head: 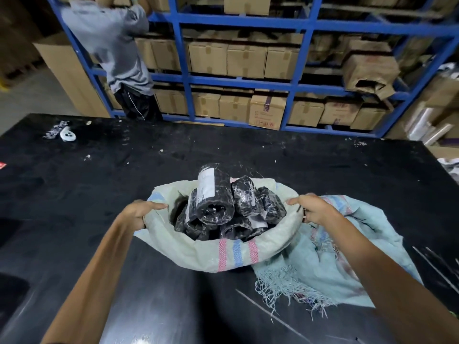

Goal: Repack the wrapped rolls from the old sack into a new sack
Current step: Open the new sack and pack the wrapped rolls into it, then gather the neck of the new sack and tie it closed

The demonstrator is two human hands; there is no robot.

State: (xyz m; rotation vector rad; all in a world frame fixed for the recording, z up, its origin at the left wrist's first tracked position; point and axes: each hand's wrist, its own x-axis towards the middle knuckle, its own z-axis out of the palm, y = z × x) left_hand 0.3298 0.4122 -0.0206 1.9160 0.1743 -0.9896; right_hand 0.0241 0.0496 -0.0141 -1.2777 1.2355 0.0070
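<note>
No legible text anywhere. White label [207, 182] on topmost wrapped roll [214, 202]: print too blurred to read. Red markings on cardboard box [267, 112] in blue rack [295, 70]: unreadable. Red sticker [2, 165] at table [149, 157] left edge: illegible.

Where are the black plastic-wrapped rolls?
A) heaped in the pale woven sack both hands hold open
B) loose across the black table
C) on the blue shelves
A: the black plastic-wrapped rolls fill the pale striped woven sack, its rim gripped by the left hand and right hand.
</note>
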